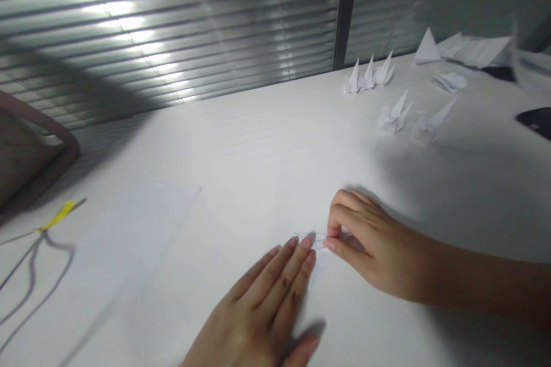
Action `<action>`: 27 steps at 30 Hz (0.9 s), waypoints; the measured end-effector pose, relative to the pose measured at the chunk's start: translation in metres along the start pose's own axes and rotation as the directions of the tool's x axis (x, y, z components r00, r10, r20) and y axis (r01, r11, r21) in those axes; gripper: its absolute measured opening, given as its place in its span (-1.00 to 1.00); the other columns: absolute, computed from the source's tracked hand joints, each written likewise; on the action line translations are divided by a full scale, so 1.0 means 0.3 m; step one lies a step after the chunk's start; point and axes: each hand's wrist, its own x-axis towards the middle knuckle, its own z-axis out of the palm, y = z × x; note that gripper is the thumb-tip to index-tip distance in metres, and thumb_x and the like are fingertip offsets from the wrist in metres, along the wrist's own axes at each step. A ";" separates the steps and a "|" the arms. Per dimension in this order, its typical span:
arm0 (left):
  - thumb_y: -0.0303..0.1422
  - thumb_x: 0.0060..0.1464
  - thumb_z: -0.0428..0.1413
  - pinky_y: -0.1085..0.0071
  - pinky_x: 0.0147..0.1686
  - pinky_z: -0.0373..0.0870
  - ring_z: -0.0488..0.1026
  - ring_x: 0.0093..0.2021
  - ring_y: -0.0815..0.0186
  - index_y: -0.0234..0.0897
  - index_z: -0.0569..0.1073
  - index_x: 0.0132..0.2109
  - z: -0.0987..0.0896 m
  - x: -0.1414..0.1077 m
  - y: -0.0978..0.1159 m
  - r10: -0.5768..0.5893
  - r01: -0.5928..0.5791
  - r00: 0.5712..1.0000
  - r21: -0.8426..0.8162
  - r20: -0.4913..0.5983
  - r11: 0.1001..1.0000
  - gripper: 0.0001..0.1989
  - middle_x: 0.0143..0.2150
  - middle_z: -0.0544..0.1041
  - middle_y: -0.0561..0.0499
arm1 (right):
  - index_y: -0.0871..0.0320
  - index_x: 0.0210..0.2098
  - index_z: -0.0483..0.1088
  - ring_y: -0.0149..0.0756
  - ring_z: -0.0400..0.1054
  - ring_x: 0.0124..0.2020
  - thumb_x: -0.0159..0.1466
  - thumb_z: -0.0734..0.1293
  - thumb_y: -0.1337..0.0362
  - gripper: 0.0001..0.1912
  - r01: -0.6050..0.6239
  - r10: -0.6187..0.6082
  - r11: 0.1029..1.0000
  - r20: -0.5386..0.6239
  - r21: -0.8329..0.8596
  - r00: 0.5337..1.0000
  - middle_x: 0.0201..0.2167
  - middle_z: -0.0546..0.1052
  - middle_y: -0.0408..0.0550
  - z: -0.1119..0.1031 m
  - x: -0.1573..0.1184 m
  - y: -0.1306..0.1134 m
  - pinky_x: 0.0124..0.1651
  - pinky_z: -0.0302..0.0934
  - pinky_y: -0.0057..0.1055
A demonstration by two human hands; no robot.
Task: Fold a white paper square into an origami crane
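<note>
A small folded white paper (pixel 319 239) lies on the white table (pixel 258 155), partly covered by both hands. My left hand (pixel 275 292) is flat, its fingers stretched out and their tips pressing on the paper's left part. At the paper's right side, my right hand (pixel 365 235) pinches the edge between thumb and bent index finger. Thin lines show along the paper's folds. The paper's lower part blends with the table and is hard to make out.
Folded paper cranes (pixel 369 75) stand at the back right, with two more (pixel 394 113) nearer. Flat white paper (pixel 129 235) lies left, beside cables with a yellow tie (pixel 58 217). A dark object (pixel 536 121) sits far right; window blinds (pixel 193 23) rise behind.
</note>
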 end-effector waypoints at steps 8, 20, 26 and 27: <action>-0.21 0.22 0.01 0.27 0.19 0.27 0.18 0.28 0.10 -0.44 0.18 0.28 0.002 0.002 -0.006 -0.030 0.031 0.999 -0.070 0.015 0.997 -0.42 0.31 0.21 -0.16 | 0.16 -0.41 0.19 -0.24 0.16 -0.26 0.31 0.19 0.44 -0.84 0.031 -0.034 0.994 -0.018 -0.109 0.999 -0.37 0.32 -0.07 0.002 -0.008 0.008 -0.12 0.08 -0.23; -0.25 0.22 0.00 0.27 0.17 0.30 0.19 0.27 0.11 -0.41 0.20 0.28 0.017 0.002 -0.013 -0.024 0.015 0.998 -0.161 -0.050 0.987 -0.46 0.27 0.28 -0.13 | 0.21 -0.45 0.31 -0.15 0.15 -0.33 0.28 0.17 0.41 -0.81 -0.009 -0.010 0.930 -0.051 -0.368 0.999 -0.42 0.35 0.03 0.016 -0.002 -0.017 -0.25 0.06 -0.19; -0.36 0.23 -0.04 0.27 0.17 0.30 0.18 0.28 0.11 -0.37 0.21 0.28 0.001 0.011 -0.031 -0.010 0.008 1.000 -0.156 -0.010 0.988 -0.51 0.30 0.22 -0.04 | 0.22 -0.46 0.34 -0.12 0.18 -0.32 0.25 0.20 0.41 -0.83 -0.033 0.038 0.914 0.004 -0.405 0.999 -0.42 0.36 0.06 -0.003 0.018 -0.033 -0.23 0.08 -0.16; -0.38 0.23 -0.04 0.27 0.17 0.29 0.20 0.27 0.12 -0.37 0.20 0.28 0.000 0.014 -0.034 -0.005 0.003 1.000 -0.159 -0.012 0.987 -0.51 0.30 0.23 -0.04 | 0.23 -0.45 0.35 -0.12 0.19 -0.30 0.26 0.20 0.42 -0.83 -0.035 0.045 0.915 0.017 -0.402 0.999 -0.41 0.37 0.06 -0.007 0.021 -0.034 -0.21 0.08 -0.16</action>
